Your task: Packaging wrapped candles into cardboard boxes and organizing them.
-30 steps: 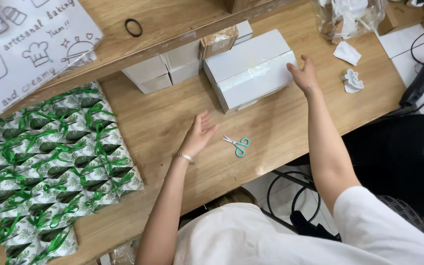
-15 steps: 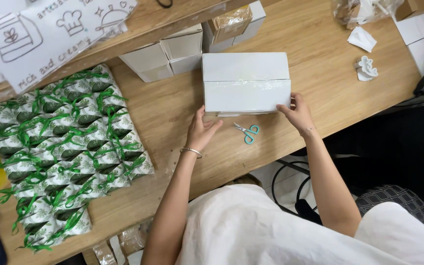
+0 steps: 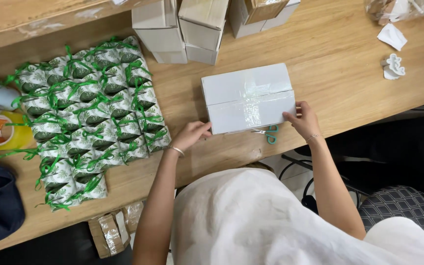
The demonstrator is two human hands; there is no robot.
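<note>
Two hands (image 3: 192, 133) (image 3: 302, 119), taped white box (image 3: 249, 97)

A small packing workshop: rows of green-ribboned favour packets (image 3: 89, 113) left of the hands, stacked white cartons (image 3: 182, 29) beyond them.

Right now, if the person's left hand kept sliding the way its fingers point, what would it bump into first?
The left hand points right, toward the white taped box, and its fingertips already seem to touch the box's near left corner. So it would meet the box at once; the scissors lie farther along.
</note>
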